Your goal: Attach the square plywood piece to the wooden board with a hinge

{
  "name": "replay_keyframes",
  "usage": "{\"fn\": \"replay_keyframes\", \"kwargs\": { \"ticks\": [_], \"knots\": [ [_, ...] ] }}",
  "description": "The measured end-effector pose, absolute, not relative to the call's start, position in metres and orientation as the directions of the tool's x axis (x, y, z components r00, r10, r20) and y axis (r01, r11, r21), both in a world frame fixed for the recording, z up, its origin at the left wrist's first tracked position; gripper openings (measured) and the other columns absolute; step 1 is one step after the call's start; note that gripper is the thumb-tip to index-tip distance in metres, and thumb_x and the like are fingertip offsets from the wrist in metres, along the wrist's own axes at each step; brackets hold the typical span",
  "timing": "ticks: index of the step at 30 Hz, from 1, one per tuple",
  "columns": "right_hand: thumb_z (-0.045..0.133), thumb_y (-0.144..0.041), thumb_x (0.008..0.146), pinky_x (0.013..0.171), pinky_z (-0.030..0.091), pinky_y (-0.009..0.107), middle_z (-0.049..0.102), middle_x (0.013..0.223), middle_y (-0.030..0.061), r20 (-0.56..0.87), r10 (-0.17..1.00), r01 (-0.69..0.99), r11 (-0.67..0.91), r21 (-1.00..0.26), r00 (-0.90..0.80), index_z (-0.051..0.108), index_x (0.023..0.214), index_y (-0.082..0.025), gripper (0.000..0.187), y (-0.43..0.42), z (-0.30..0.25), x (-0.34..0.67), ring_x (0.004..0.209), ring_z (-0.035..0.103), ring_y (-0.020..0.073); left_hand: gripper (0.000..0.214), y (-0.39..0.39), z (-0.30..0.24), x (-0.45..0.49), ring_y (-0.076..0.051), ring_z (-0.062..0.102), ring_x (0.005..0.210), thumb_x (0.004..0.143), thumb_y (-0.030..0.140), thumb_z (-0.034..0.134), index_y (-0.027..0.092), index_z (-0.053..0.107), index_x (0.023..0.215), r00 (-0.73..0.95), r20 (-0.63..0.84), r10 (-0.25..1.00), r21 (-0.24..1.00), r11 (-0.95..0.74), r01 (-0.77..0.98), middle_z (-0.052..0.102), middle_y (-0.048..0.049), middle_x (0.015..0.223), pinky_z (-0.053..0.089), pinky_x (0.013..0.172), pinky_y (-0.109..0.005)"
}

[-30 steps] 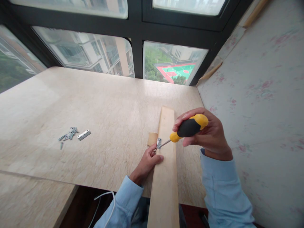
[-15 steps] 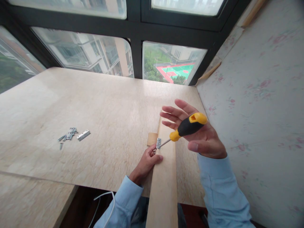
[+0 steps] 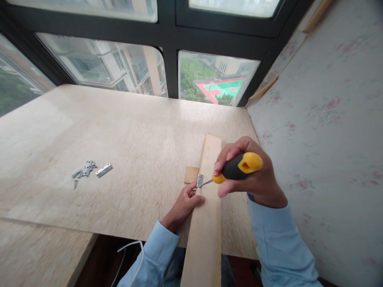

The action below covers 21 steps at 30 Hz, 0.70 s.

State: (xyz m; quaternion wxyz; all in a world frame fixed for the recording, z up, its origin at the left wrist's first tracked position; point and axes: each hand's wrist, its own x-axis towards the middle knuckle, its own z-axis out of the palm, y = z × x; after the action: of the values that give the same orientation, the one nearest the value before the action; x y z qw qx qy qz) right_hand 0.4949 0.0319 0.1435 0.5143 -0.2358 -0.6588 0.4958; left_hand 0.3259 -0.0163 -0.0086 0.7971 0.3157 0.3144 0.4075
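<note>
A pale wooden board (image 3: 205,227) runs from the marble-patterned sill out toward me. On its left edge sits a small metal hinge (image 3: 200,180). My left hand (image 3: 187,203) grips the board's left edge just below the hinge, thumb on top and fingers underneath, partly hidden. My right hand (image 3: 254,171) is closed around a black and yellow screwdriver (image 3: 235,166), fingers over the far side of the handle and thumb below. The screwdriver leans to the right, its tip at the hinge's lower part; a screw there is too small to make out.
A small wooden piece (image 3: 191,174) lies left of the board. Farther left on the sill (image 3: 134,139) are a loose hinge (image 3: 104,170) and a pile of hinges and screws (image 3: 87,168). A white cable (image 3: 131,246) hangs by my left sleeve. A papered wall (image 3: 323,139) stands at right.
My right hand's fingers were spread out beside the handle and have now curled around it. The screwdriver's handle has dipped slightly toward me. My left hand stays at the board.
</note>
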Motion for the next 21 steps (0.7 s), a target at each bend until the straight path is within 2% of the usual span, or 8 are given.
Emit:
{"fn": "replay_keyframes", "kwargs": {
  "ticks": [3,6,8,10,14,17,19,21],
  "knots": [
    [0.096,-0.022,0.055,0.055,0.055,0.025,0.068,0.078,-0.0025,0.462,0.847,-0.172,0.43,-0.886,-0.263,0.048,0.089,-0.022,0.059,0.033,0.138,0.484,0.062,0.064,0.0125,0.054,-0.016,-0.007,0.326,-0.026,0.069,0.091,0.07,0.025,0.077,0.014,0.067,0.122,0.465,-0.224,0.856,0.775,0.446,-0.447,0.071,-0.0118,0.109,0.055,0.076,-0.032],
    [0.093,-0.029,0.062,0.062,0.056,0.027,0.066,0.083,-0.0031,0.466,0.852,-0.203,0.425,-0.882,-0.24,0.053,0.104,-0.024,0.058,0.034,0.133,0.479,0.068,0.063,0.0123,0.057,-0.016,-0.008,0.325,-0.026,0.07,0.09,0.071,0.021,0.075,0.015,0.065,0.127,0.466,-0.22,0.857,0.773,0.445,-0.453,0.071,-0.0117,0.11,0.056,0.077,-0.033],
    [0.089,-0.031,0.071,0.078,0.059,0.034,0.067,0.099,0.0008,0.438,0.852,-0.223,0.385,-0.896,-0.286,0.053,0.123,-0.027,0.063,0.032,0.136,0.481,0.085,0.067,0.0161,0.058,-0.017,-0.009,0.325,-0.025,0.07,0.086,0.072,0.022,0.075,0.015,0.063,0.128,0.478,-0.239,0.845,0.76,0.469,-0.45,0.072,-0.0115,0.108,0.056,0.074,-0.032],
    [0.081,-0.03,0.079,0.097,0.056,0.045,0.065,0.119,0.0057,0.406,0.846,-0.242,0.338,-0.91,-0.346,0.048,0.136,-0.029,0.066,0.029,0.142,0.486,0.108,0.066,0.0219,0.061,-0.017,-0.01,0.325,-0.025,0.071,0.083,0.073,0.024,0.075,0.014,0.06,0.131,0.496,-0.247,0.832,0.744,0.491,-0.453,0.072,-0.0122,0.106,0.057,0.072,-0.032],
    [0.074,-0.026,0.084,0.109,0.047,0.054,0.057,0.141,0.0068,0.393,0.823,-0.284,0.294,-0.913,-0.409,0.05,0.141,-0.033,0.062,0.022,0.152,0.498,0.132,0.055,0.0286,0.068,-0.018,-0.01,0.325,-0.024,0.071,0.08,0.072,0.024,0.077,0.013,0.055,0.135,0.527,-0.245,0.814,0.722,0.516,-0.461,0.072,-0.0133,0.106,0.057,0.07,-0.032],
    [0.074,-0.019,0.085,0.107,0.05,0.052,0.059,0.139,0.0061,0.387,0.796,-0.263,0.293,-0.919,-0.466,0.055,0.138,-0.032,0.058,0.02,0.152,0.504,0.13,0.057,0.0275,0.069,-0.018,-0.009,0.325,-0.023,0.071,0.08,0.073,0.025,0.078,0.012,0.052,0.135,0.532,-0.237,0.813,0.72,0.515,-0.465,0.072,-0.0131,0.105,0.057,0.07,-0.031],
    [0.079,-0.015,0.08,0.099,0.057,0.046,0.066,0.128,0.006,0.414,0.779,-0.248,0.334,-0.909,-0.47,0.061,0.13,-0.029,0.055,0.02,0.151,0.503,0.117,0.065,0.0245,0.067,-0.018,-0.009,0.325,-0.022,0.07,0.078,0.073,0.026,0.078,0.013,0.052,0.133,0.529,-0.229,0.817,0.722,0.507,-0.471,0.072,-0.012,0.103,0.056,0.069,-0.03],
    [0.087,-0.013,0.071,0.086,0.061,0.037,0.069,0.113,0.0048,0.467,0.791,-0.222,0.411,-0.884,-0.396,0.065,0.117,-0.024,0.052,0.022,0.15,0.499,0.099,0.07,0.0204,0.064,-0.018,-0.009,0.325,-0.021,0.07,0.076,0.073,0.026,0.079,0.014,0.055,0.13,0.52,-0.227,0.823,0.728,0.498,-0.471,0.072,-0.0105,0.1,0.056,0.067,-0.029]
  ]
}}
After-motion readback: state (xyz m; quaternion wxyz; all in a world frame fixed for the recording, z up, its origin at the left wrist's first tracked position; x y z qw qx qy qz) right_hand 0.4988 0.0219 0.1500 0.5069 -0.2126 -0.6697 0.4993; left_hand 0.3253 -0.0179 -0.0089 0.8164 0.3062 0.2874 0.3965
